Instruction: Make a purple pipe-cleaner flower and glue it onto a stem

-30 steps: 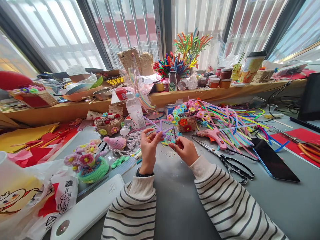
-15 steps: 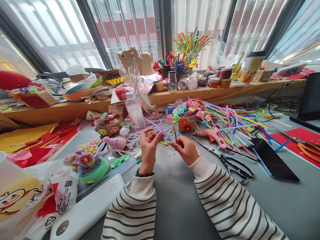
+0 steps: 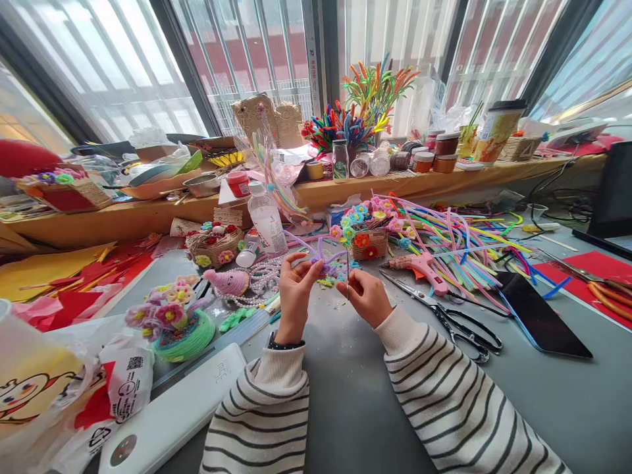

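My left hand [image 3: 295, 296] pinches a bundle of purple pipe cleaners [image 3: 318, 253] between thumb and fingers, with several fuzzy ends fanning out above the fingertips. Close beside it, my right hand [image 3: 368, 295] is closed on a slim dark metal tool [image 3: 348, 273] held upright; whether it is small scissors or tweezers I cannot make out. Its tip is near the right-hand purple ends. On the grey table [image 3: 340, 368] under both hands lie small fuzzy clippings. Behind them stands a woven basket [image 3: 369, 245] of pipe-cleaner flowers.
Right of my hands lie a pink glue gun [image 3: 419, 266], large scissors [image 3: 444, 316], a phone [image 3: 543, 316] and loose pipe cleaners [image 3: 459, 230]. Leftward are a clear bottle [image 3: 266, 220], pearl strings [image 3: 264, 280], a green flower pot [image 3: 185, 336] and a long white device [image 3: 178, 408].
The metal tool has turned more upright and looks narrower in my right hand. The purple pipe cleaners have shifted slightly right. My arms stay nearly in place.
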Demonstrator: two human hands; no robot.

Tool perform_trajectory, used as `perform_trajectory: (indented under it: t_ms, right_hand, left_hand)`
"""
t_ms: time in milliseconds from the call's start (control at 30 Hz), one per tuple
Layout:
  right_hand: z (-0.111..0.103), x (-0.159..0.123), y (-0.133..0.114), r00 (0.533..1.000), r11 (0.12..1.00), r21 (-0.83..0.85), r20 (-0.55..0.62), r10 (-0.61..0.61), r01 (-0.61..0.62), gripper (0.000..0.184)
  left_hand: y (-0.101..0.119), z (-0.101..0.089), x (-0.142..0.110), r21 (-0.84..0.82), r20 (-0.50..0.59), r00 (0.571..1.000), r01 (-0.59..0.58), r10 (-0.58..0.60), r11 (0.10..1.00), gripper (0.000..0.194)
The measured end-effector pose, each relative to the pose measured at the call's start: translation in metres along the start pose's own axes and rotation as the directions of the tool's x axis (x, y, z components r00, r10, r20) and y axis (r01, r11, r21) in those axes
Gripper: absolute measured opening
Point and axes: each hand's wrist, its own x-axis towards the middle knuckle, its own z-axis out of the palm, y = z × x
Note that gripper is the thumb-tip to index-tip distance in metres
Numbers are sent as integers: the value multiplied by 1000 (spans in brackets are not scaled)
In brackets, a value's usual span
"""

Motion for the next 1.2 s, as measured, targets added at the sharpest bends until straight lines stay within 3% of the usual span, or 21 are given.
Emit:
perform_trajectory:
  t_ms: [1200]
  right_hand:
    - [1,0,4,992,997,-55,-113,-55,49,39]
  left_hand:
    - [0,0,0,2,-3,1000,-21,21,1000,34]
